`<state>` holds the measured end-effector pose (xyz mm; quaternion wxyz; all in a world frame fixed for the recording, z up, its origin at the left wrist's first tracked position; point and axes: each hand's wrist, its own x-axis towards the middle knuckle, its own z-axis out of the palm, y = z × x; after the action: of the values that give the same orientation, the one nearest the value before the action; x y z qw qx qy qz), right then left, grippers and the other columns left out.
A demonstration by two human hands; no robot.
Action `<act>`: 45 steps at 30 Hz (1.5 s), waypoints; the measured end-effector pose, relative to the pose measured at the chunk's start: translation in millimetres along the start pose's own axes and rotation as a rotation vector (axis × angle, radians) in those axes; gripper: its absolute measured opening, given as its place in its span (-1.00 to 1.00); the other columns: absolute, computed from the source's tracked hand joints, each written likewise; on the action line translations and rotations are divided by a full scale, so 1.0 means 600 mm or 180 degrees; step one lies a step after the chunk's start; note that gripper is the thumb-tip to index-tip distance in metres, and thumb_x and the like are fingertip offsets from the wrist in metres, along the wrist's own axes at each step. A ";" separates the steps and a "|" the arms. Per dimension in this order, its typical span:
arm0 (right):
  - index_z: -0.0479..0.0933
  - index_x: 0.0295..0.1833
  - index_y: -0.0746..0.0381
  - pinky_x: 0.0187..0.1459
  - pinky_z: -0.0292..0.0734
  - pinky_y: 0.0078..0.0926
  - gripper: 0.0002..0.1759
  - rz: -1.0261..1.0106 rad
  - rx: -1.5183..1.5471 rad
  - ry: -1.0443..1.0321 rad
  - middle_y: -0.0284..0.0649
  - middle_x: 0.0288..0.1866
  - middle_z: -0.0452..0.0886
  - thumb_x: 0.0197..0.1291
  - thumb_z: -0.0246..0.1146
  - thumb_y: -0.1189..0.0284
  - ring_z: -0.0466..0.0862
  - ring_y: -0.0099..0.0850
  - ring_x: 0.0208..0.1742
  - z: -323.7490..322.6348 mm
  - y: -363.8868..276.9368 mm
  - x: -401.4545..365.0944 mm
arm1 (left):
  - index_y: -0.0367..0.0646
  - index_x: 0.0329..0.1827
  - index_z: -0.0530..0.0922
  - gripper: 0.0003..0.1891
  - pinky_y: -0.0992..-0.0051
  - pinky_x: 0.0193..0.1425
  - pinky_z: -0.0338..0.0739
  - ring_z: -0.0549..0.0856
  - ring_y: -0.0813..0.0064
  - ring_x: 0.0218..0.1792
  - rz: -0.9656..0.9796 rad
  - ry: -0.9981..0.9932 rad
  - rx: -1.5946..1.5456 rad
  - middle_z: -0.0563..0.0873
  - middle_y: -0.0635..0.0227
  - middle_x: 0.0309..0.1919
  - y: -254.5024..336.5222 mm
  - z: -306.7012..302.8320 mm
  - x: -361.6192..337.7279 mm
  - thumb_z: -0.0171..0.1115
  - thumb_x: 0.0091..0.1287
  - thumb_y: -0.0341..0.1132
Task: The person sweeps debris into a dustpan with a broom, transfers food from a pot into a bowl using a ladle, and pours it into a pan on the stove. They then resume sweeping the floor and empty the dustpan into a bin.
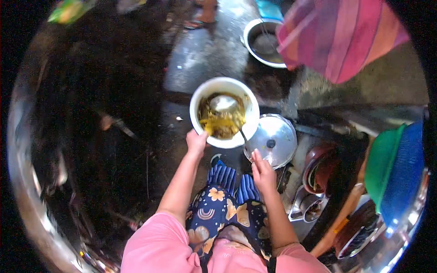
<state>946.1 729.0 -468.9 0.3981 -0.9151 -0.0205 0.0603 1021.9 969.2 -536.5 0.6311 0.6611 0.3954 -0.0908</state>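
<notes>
A white bowl-shaped pot with yellowish food and liquid in it is in front of me. My left hand is closed on its near left rim. A dark, thin utensil handle slants out over the right rim towards my right hand, whose fingers are closed around its end. The utensil's head is hidden in the food. Just right of the pot, close to my right hand, lies a silver lid with a black knob.
A second white pot stands farther off, beside a hanging striped cloth. On the right are green and blue basins, a reddish-brown bowl and metal dishes. A person's foot shows at the top.
</notes>
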 end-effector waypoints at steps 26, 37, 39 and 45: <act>0.39 0.19 0.06 -0.44 0.51 -0.23 -0.53 -0.4530 -0.0624 -0.2962 -0.15 -0.40 0.47 0.11 0.19 0.44 0.60 -0.16 -0.46 -0.230 -0.857 -0.487 | -0.33 -0.16 0.52 -0.75 0.38 -0.48 0.66 0.69 0.30 -0.46 -0.0073 0.2951 -0.2694 0.65 0.15 -0.36 0.015 -0.682 -1.204 0.19 0.06 -0.54; 0.31 0.24 0.17 -0.39 0.56 -0.26 -0.56 -0.5851 -0.0704 -0.3534 -0.10 -0.35 0.51 0.22 0.07 0.41 0.64 -0.16 -0.41 0.016 -1.134 -0.772 | -0.33 -0.22 0.51 -0.80 0.38 -0.36 0.68 0.68 0.36 -0.41 0.0364 0.4301 -0.3059 0.63 0.21 -0.36 -0.133 -1.098 -1.415 0.12 0.07 -0.58; 0.33 0.24 0.09 -0.35 0.56 -0.22 -0.57 -0.5716 -0.0330 -0.3656 -0.09 -0.34 0.52 0.24 0.06 0.38 0.63 -0.12 -0.39 0.073 -1.199 -0.831 | -0.33 -0.21 0.51 -0.80 0.38 -0.36 0.68 0.68 0.36 -0.40 0.0358 0.4368 -0.2901 0.63 0.22 -0.36 -0.157 -1.191 -1.443 0.13 0.07 -0.58; 0.34 0.25 -0.01 -0.30 0.52 -0.18 -0.56 -0.5279 -0.0146 -0.2970 -0.10 -0.33 0.51 0.22 0.09 0.36 0.60 -0.09 -0.34 0.282 -1.362 -1.021 | -0.35 -0.22 0.49 -0.81 0.33 -0.35 0.71 0.67 0.31 -0.40 0.0660 0.4690 -0.2553 0.60 0.20 -0.35 -0.190 -1.429 -1.472 0.12 0.07 -0.57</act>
<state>325.4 1357.1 71.7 0.2477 -0.5002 -0.8214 0.1174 31.9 1373.5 83.6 0.4039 0.3102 0.6455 0.5692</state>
